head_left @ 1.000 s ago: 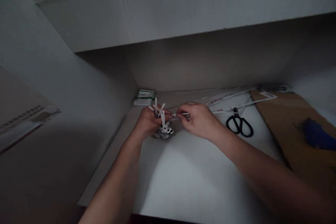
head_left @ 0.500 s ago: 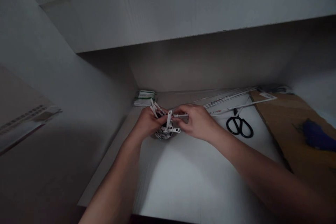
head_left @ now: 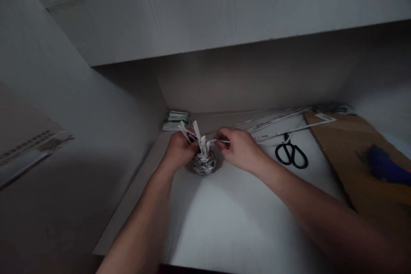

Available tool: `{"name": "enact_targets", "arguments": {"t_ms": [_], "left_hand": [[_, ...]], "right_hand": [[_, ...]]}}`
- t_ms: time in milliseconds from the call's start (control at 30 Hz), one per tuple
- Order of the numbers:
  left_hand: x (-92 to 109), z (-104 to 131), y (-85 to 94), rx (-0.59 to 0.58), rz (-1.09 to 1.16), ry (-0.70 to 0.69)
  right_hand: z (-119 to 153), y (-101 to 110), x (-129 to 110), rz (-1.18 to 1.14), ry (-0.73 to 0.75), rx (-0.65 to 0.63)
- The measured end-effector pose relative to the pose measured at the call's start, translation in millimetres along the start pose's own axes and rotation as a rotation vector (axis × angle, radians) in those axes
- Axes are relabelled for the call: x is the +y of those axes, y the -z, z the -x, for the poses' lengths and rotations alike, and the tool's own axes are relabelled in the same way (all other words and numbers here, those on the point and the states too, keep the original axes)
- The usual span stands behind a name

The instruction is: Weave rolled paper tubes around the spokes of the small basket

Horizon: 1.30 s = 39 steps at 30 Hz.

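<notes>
A small round woven paper basket (head_left: 204,164) in black and white stands on the white surface, with several white paper strips sticking up from its rim. My left hand (head_left: 180,149) is closed round its far left side and upper edge; part of the basket is hidden behind the fingers. On the right, my right hand (head_left: 239,145) pinches a thin paper strip (head_left: 221,140) that runs from the basket's rim. The strip's long end comes out past the hand toward the right.
Black-handled scissors (head_left: 291,155) lie right of my right hand. Long paper strips (head_left: 272,123) stretch along the back. A brown cardboard sheet (head_left: 337,145) with a blue object (head_left: 387,165) on it lies at the right. A white and green packet (head_left: 176,120) sits at the back left. A white board (head_left: 224,8) overhangs the surface.
The basket's upright strips have shifted, and its woven body shows more fully below my hands. My right hand has drawn slightly away from the rim, still pinching the strip.
</notes>
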<state>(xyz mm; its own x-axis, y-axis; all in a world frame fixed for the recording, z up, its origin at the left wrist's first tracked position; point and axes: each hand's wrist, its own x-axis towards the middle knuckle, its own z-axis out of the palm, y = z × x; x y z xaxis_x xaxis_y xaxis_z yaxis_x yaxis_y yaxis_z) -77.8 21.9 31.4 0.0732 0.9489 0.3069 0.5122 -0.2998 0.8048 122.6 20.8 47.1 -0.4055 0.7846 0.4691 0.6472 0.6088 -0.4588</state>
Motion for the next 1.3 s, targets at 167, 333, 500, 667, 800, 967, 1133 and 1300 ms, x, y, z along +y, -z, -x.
{"name": "enact_targets", "arguments": {"t_ms": [167,333,500,667,800,967,1133,1300], "left_hand": [[-2.0,0.4,-0.7,-0.001,0.014,-0.043],[-1.4,0.5,-2.1,-0.013,0.024,-0.053],[2.2,-0.1,-1.4,-0.007,-0.024,-0.076],[6.3,1.1,-1.8,-0.021,-0.038,-0.073],[6.2,0.9,-1.3,-0.020,-0.091,-0.074],[6.3,-0.5,0.6,0.072,-0.159,-0.014],[15.5,2.3,-3.3,0.105,-0.178,-0.034],[19.7,4.4,-4.3,0.009,0.062,0.098]], "right_hand": [[0.2,1.0,-2.7,-0.024,-0.012,0.000],[-0.4,2.1,-2.5,0.041,0.012,-0.014],[-0.8,2.9,3.5,0.035,0.017,-0.033],[-1.2,-1.7,5.7,0.070,0.080,-0.052],[-0.6,1.0,2.3,0.131,0.094,-0.057],[4.9,10.0,-11.5,0.205,0.093,0.105],[12.5,-5.3,-25.5,-0.046,-0.035,-0.007],[15.4,-22.3,-26.1,-0.117,-0.095,0.079]]}}
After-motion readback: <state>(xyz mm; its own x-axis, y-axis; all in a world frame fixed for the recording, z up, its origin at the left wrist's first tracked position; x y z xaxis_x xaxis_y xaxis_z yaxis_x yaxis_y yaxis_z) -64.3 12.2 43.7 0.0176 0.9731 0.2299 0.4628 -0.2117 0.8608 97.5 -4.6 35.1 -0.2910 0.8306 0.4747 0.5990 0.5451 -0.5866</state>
